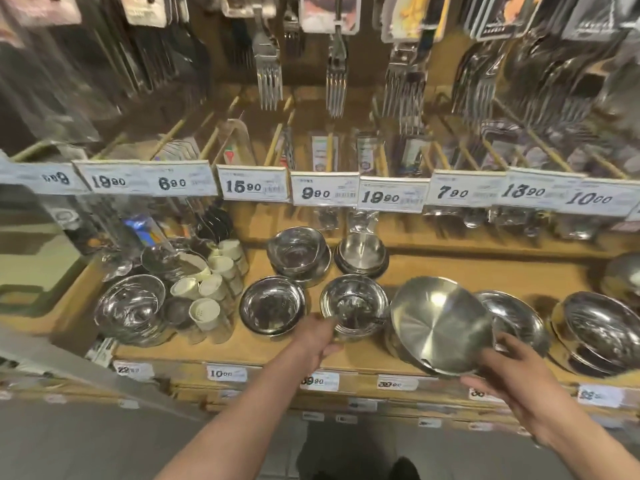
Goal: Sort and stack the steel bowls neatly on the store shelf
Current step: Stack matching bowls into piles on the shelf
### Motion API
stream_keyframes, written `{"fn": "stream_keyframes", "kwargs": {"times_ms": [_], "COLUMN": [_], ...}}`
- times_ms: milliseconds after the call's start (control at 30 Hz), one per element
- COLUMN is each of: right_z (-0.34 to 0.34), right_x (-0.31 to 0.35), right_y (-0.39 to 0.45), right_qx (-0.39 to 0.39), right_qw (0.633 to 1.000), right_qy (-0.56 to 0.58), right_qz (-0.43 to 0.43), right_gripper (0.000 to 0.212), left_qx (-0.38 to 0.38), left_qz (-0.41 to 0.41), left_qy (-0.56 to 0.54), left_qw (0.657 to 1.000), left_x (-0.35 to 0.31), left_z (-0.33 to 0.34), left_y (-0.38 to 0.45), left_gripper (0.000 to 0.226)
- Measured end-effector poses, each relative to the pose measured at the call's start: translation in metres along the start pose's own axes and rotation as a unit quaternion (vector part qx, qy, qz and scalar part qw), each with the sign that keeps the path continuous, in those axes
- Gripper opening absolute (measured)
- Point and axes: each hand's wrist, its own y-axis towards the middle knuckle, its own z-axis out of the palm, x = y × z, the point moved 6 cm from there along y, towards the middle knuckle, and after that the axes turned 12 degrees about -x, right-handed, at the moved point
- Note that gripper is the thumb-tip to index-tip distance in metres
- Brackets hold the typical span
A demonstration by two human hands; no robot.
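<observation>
Steel bowls stand in small stacks along the wooden shelf (450, 268). My right hand (509, 379) grips the near rim of a wide brushed steel bowl (440, 323), tilted up on edge above a stack at the shelf's front. My left hand (320, 337) holds the near rim of a small shiny bowl (353, 303) that sits on the shelf. Left of it stands another small bowl stack (272, 303). Behind are two more stacks, a shiny one (298, 252) and a brushed one (362, 252). Larger bowls (602, 327) lie to the right.
At the left end of the shelf stand a shiny bowl stack (130, 306) and several white cups (214, 278) in clear wrap. Price tags (322, 192) run along an upper rail, with packed forks (266, 67) hanging above. More price labels (227, 373) line the front edge.
</observation>
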Motion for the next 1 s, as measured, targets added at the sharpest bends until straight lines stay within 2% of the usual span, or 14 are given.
{"fn": "stream_keyframes", "kwargs": {"times_ms": [100,233,400,567,733,867,1000], "right_z": [0.003,0.001,-0.001,0.001,0.009,0.027,0.07], "right_x": [0.0,0.002,0.008,0.013,0.013,0.01,-0.006], "right_y": [0.002,0.005,0.009,0.01,0.011,0.014,0.011], "right_qx": [-0.001,0.003,0.0,0.008,0.004,0.0,0.026], "right_qw": [1.0,1.0,1.0,1.0,1.0,1.0,0.999], "right_qy": [-0.011,-0.005,-0.001,-0.002,0.009,0.01,-0.013], "right_qz": [-0.002,0.002,0.001,0.005,0.017,0.014,0.015], "right_gripper": [0.026,0.027,0.032,0.035,0.03,0.03,0.026], "left_qx": [-0.013,-0.03,-0.013,-0.032,0.004,-0.003,-0.028], "left_qz": [0.009,-0.019,-0.016,-0.05,-0.006,0.02,0.057], "left_qy": [0.041,0.04,0.046,0.042,-0.014,-0.058,-0.084], "left_qw": [0.999,0.999,0.999,0.997,1.0,0.998,0.994], "left_x": [-0.002,-0.005,-0.005,-0.007,-0.036,-0.064,-0.079], "left_z": [0.005,0.009,0.018,0.013,-0.003,-0.035,-0.079], "left_y": [0.009,0.015,0.021,0.02,0.001,-0.019,-0.034], "left_gripper": [0.058,0.071,0.038,0.043,0.04,0.019,0.013]}}
